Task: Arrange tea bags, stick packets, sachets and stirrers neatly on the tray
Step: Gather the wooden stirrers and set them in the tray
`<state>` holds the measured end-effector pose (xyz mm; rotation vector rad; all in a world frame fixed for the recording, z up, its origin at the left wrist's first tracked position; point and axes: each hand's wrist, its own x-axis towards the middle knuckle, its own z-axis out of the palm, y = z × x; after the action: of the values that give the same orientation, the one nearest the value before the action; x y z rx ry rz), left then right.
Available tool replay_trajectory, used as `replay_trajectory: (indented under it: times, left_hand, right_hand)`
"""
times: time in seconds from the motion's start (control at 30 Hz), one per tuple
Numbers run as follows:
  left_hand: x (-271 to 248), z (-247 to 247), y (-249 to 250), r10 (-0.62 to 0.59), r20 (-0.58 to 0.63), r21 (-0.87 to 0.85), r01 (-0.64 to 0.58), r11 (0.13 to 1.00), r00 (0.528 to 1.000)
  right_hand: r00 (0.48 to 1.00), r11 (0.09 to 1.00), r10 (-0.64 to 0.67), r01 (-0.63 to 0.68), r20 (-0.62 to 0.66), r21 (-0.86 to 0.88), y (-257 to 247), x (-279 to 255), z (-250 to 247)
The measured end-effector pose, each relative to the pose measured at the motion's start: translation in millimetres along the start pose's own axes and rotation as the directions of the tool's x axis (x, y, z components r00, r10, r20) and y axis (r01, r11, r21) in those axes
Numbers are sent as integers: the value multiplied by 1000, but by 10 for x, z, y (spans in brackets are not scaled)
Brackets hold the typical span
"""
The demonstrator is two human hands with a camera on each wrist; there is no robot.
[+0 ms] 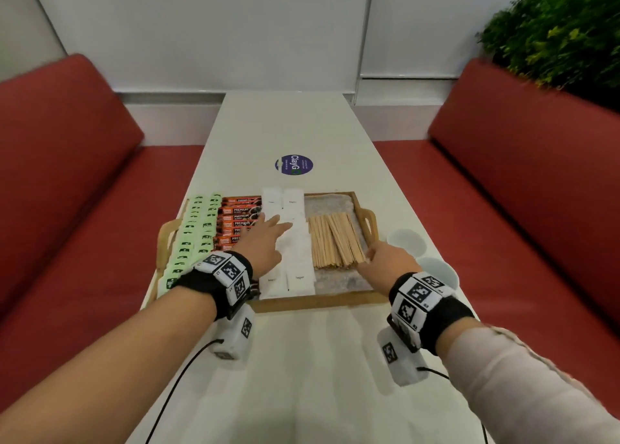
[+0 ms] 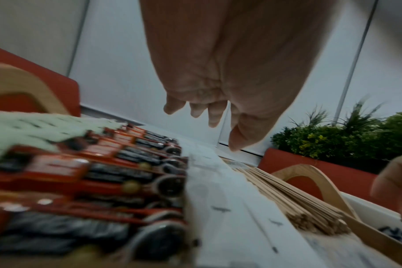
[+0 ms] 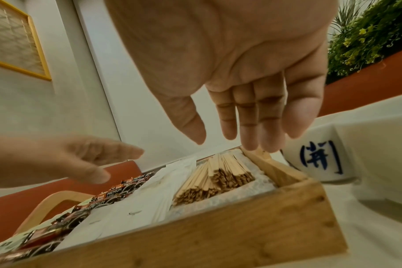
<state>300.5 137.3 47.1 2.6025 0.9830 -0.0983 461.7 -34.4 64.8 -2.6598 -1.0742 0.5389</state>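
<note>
Both hands empty with fingers straight: left hand over sugar sachets, right hand beside wooden stirrers. Best squared by gently nudging edges.

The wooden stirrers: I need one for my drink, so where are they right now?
In the head view the wooden stirrers lie bundled in the tray's right part, right of the white sugar sachets, with the right hand at their near right corner.
</note>
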Motion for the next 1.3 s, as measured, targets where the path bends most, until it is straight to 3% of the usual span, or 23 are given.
replay_trajectory:
  times: [0.23, 0.37, 0.67, 0.93, 1.1, 1.3]
  left_hand:
    - [-470, -121, -502, -225, -158, -127, 206, 970, 962]
    - [-557, -207, -768, -318, -227, -45, 316, 948, 921]
    - [-505, -219, -1173, -450, -162, -104, 438, 893, 878]
    - [-411, -206, -1039, -514, -91, -75, 508, 858, 853]
    - [-364, -173, -1029, -593, -71, -67, 590, 805, 802]
    - [-349, -113, -1017, -622, -99, -78, 617, 783, 777]
  right_hand:
    - [999, 997, -36, 34, -18, -70, -77, 42, 27]
    - [997, 996, -57, 54, -51, -67, -119, 97, 32]
    - [997, 999, -26, 25, -67, -23, -120, 423, 72]
    - [997, 998, 53, -51, -50, 33, -198, 688, 196]
    - [995, 995, 93, -91, -36, 45, -239, 747, 283]
    - [986, 980, 154, -144, -66, 139, -243, 786, 355]
